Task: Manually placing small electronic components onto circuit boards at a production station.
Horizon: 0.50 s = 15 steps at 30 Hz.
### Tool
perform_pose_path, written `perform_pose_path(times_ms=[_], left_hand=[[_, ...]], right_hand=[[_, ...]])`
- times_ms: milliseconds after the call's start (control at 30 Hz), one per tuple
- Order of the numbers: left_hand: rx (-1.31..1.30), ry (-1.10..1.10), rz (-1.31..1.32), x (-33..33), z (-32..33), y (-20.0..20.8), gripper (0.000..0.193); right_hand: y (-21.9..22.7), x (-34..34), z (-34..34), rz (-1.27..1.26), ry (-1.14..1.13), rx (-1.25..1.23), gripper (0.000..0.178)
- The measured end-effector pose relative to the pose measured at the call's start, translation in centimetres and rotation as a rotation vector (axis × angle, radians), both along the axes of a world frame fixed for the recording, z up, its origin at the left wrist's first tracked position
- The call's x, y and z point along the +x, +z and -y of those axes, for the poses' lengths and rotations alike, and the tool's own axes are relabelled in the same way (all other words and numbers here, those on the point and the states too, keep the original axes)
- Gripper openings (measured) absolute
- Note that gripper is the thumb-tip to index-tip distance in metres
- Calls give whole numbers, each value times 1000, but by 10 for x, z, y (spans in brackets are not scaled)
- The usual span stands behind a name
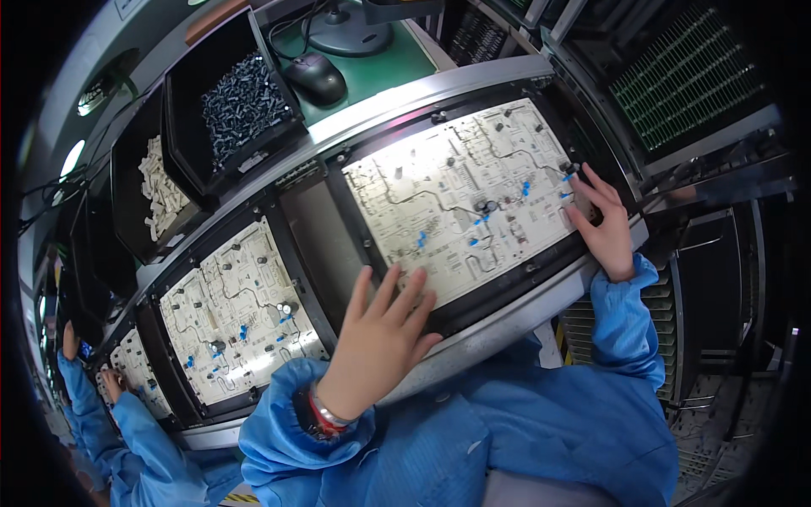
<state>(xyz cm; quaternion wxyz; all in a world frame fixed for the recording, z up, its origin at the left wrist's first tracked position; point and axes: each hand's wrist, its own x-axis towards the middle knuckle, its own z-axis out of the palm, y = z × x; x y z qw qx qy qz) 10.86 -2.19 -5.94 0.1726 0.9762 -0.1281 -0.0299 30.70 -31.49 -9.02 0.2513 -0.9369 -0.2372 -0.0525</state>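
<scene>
Right in front of me a white circuit board panel (439, 190) lies in a black carrier frame (494, 291). It bears small blue disc-shaped parts (525, 188) and dark round capacitors (486, 206). My left hand (376, 346) has its fingers spread at the panel's near left corner and holds nothing; whether the fingertips touch it cannot be told. At the right end of the panel is my right hand (606, 228), thumb and fingers apart, fingertips close to a dark part and blue parts at the edge. I see nothing held in it.
A second populated board (224, 313) sits in the line to the left, with another board (139, 372) beyond, where a co-worker's hand (111, 384) reaches. Black bins hold dark parts (241, 106) and white parts (160, 190). A mouse (317, 79) lies behind; a rack (688, 80) stands right.
</scene>
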Motion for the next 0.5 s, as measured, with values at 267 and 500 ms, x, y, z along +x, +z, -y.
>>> perform_pose_path(times_ms=[267,500], left_hand=[[-13,179,114,-33,-26,3,20],[-63,232,21,-31,-24,7,18]], right_hand=[[1,-38,-41,45,97,56,42],[-2,-34,-43,-15,33,59,45]])
